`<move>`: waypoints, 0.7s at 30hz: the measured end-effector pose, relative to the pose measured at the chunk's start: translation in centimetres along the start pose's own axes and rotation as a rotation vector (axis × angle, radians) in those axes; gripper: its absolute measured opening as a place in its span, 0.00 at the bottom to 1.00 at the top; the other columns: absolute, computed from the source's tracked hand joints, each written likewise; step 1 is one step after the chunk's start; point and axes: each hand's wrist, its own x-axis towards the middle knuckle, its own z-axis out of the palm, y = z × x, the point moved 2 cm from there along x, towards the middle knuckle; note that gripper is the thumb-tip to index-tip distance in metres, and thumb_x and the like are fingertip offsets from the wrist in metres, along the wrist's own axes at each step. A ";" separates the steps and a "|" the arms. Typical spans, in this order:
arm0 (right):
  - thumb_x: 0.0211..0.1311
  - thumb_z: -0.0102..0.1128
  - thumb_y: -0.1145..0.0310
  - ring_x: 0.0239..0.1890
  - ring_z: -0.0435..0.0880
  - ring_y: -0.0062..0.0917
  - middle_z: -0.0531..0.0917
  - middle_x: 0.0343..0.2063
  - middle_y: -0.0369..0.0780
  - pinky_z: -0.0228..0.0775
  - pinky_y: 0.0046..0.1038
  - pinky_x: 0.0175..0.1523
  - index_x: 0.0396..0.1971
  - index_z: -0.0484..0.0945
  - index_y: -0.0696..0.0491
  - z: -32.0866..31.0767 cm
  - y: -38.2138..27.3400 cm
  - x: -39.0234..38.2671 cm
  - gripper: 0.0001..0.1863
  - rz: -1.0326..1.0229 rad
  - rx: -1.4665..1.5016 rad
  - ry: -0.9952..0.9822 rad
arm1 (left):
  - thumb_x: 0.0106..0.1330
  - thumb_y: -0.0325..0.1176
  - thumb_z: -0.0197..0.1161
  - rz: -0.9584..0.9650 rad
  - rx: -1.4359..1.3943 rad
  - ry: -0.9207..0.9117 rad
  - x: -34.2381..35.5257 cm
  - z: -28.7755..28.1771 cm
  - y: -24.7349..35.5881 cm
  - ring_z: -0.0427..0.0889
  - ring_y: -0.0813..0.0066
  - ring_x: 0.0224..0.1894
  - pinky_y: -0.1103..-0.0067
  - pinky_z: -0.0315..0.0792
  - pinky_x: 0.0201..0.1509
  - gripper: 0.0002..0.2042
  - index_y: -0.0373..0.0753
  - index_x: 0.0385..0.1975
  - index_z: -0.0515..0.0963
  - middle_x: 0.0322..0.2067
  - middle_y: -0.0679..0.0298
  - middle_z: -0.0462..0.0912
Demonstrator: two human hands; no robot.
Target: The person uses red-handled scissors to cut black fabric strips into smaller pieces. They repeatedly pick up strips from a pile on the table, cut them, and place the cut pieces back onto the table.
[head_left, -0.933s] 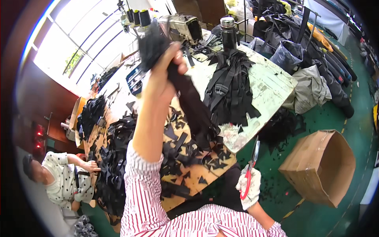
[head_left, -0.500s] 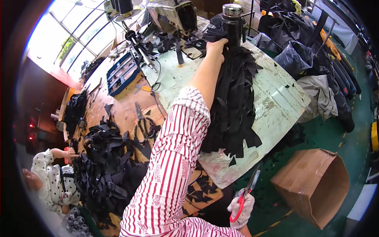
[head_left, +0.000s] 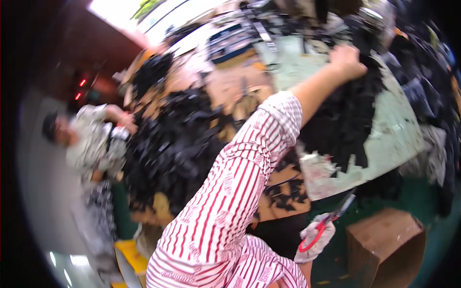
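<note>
My left hand [head_left: 345, 63] reaches over the upper end of a long pile of black straps [head_left: 345, 122] on a pale green board [head_left: 394, 141]. Its fingers are blurred, and I cannot tell whether they grip any straps. Lower right, my right hand [head_left: 314, 240], in a white work glove, is closed on red-handled scissors [head_left: 326, 223], blades pointing up. A dark tangled heap [head_left: 170, 134] covers the wooden worktop [head_left: 283, 206] left of my striped sleeve.
A co-worker [head_left: 89, 139] stands at the table's left side. A cardboard box [head_left: 379, 240] sits on the floor at lower right. A blue tray [head_left: 230, 43] and a metal flask [head_left: 371, 18] are at the back. Dark bundles [head_left: 420, 91] crowd the right.
The view has swung and blurred, shifting the table rightward in the picture. My left hand has gone from holding up a black bundle to lying low at the pile's far end.
</note>
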 end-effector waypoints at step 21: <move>0.51 0.57 0.84 0.25 0.72 0.14 0.70 0.34 0.35 0.71 0.14 0.22 0.48 0.61 0.51 6.0 1.7 -15.0 0.25 -0.023 -0.088 -0.543 | 0.49 0.41 0.65 -0.290 0.342 -0.207 -55.5 -22.5 -19.0 0.57 0.61 0.64 0.56 0.49 0.64 0.21 0.43 0.44 0.74 0.58 0.63 0.65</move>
